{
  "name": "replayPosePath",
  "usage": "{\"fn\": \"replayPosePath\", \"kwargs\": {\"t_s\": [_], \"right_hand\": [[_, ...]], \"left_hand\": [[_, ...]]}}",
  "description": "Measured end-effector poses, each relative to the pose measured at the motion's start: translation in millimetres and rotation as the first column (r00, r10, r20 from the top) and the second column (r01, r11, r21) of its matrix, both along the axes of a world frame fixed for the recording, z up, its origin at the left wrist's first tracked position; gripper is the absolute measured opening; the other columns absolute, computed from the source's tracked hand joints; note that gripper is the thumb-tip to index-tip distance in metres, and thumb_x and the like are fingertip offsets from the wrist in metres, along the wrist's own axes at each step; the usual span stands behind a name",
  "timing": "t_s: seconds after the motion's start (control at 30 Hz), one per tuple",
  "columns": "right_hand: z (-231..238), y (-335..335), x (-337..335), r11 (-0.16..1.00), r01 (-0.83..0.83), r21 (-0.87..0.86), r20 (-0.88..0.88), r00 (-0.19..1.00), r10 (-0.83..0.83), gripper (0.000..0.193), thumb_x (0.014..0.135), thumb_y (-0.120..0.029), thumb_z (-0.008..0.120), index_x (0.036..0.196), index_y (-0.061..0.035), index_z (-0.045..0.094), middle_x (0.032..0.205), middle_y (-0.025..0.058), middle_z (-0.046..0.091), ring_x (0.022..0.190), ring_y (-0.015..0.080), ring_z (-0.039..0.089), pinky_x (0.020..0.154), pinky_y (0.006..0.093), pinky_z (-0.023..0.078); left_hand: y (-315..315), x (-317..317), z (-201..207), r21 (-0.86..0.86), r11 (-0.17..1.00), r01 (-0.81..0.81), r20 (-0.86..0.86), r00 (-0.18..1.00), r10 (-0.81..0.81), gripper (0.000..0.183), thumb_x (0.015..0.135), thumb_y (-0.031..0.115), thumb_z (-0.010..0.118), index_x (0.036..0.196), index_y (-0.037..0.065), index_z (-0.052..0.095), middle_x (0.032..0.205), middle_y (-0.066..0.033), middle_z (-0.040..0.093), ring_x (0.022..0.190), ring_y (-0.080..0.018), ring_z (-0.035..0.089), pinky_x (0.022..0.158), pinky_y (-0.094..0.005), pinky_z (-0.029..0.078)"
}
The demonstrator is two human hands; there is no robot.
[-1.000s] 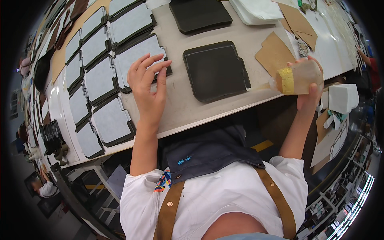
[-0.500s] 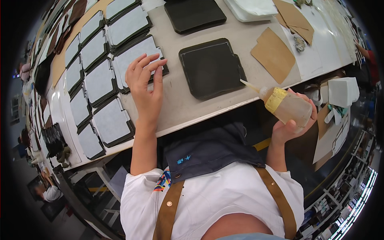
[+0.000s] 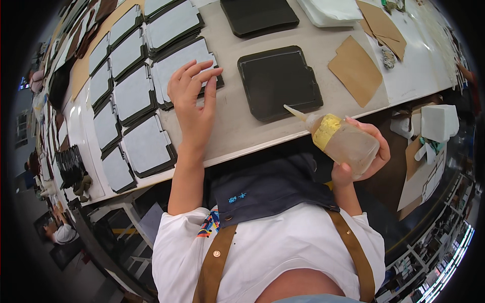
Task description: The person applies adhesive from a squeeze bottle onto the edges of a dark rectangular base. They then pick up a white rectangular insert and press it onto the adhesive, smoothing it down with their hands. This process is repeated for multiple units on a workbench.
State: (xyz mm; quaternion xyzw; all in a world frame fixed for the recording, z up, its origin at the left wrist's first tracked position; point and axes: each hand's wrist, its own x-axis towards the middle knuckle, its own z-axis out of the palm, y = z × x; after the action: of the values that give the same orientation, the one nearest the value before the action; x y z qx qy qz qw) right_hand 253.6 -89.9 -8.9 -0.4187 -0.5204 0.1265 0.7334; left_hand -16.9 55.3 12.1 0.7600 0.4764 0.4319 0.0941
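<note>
Your right hand [image 3: 361, 151] is gripping a squeeze bottle [image 3: 339, 141] just off the desk's [image 3: 242, 131] near edge, nozzle reaching over the dark tray [image 3: 279, 81]. Your left hand [image 3: 193, 103] is lying flat, fingers [image 3: 202, 68] spread wide, on a grey-faced panel [image 3: 184, 63]. Bare desk is showing between hand and tray.
</note>
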Motion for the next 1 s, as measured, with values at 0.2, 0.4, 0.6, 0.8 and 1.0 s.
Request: {"fn": "replayPosePath", "kwargs": {"t_s": [0.2,0.4,0.6,0.8,1.0], "right_hand": [[-3.3,8.6,-20.1,0.984,-0.176,0.033,0.083,0.981,0.173,0.097,0.074,-0.037,0.093,0.143,-0.0084,0.032,0.126,0.0257,0.056,0.108,0.0364,0.066,0.093,0.0533,0.058],[1.9,18.7,-40.4,0.996,-0.083,-0.038,-0.207,0.976,0.073,0.095,0.080,-0.056,0.081,0.145,-0.0072,0.032,0.129,0.0235,0.053,0.117,0.0372,0.061,0.099,0.0569,0.054],[12.0,53.9,46.2,0.928,0.301,-0.219,-0.416,0.832,-0.368,0.077,0.104,-0.066,0.035,0.147,-0.0024,0.039,0.146,0.0179,0.048,0.137,0.0292,0.048,0.117,0.0450,0.035],[-40.6,50.6,132.7,0.693,0.606,-0.390,-0.020,0.747,-0.664,0.065,0.108,-0.048,0.045,0.147,0.0042,0.039,0.150,0.0178,0.043,0.140,0.0271,0.042,0.119,0.0403,0.028],[36.4,94.2,98.8,0.733,0.680,-0.034,0.556,0.622,-0.551,0.046,0.099,-0.017,0.064,0.139,0.0010,0.053,0.151,0.0164,0.044,0.141,0.0313,0.042,0.116,0.0403,0.033]], "left_hand": [[0.5,-0.1,-0.7,0.012,1.000,0.007,-0.001,1.000,-0.007,0.015,0.092,0.007,0.067,0.102,0.012,0.077,0.116,-0.0019,0.071,0.124,-0.0279,0.055,0.109,-0.0427,0.032],[1.4,-0.3,-1.2,0.017,1.000,-0.007,-0.010,1.000,0.007,0.015,0.092,0.006,0.067,0.101,0.012,0.077,0.116,-0.0021,0.071,0.125,-0.0279,0.056,0.109,-0.0424,0.032],[-3.5,-0.8,0.1,0.002,1.000,-0.031,-0.008,0.999,0.031,0.015,0.091,0.006,0.067,0.101,0.012,0.076,0.117,-0.0022,0.071,0.125,-0.0279,0.056,0.109,-0.0426,0.032],[-0.7,1.3,1.6,-0.004,1.000,-0.017,-0.023,1.000,0.016,0.015,0.091,0.005,0.067,0.102,0.011,0.076,0.117,-0.0030,0.071,0.125,-0.0285,0.055,0.110,-0.0431,0.032],[-1.4,4.6,-0.2,-0.028,1.000,-0.010,-0.034,0.999,0.009,0.016,0.091,0.005,0.067,0.102,0.011,0.075,0.118,-0.0038,0.071,0.125,-0.0288,0.055,0.112,-0.0454,0.031]]}}
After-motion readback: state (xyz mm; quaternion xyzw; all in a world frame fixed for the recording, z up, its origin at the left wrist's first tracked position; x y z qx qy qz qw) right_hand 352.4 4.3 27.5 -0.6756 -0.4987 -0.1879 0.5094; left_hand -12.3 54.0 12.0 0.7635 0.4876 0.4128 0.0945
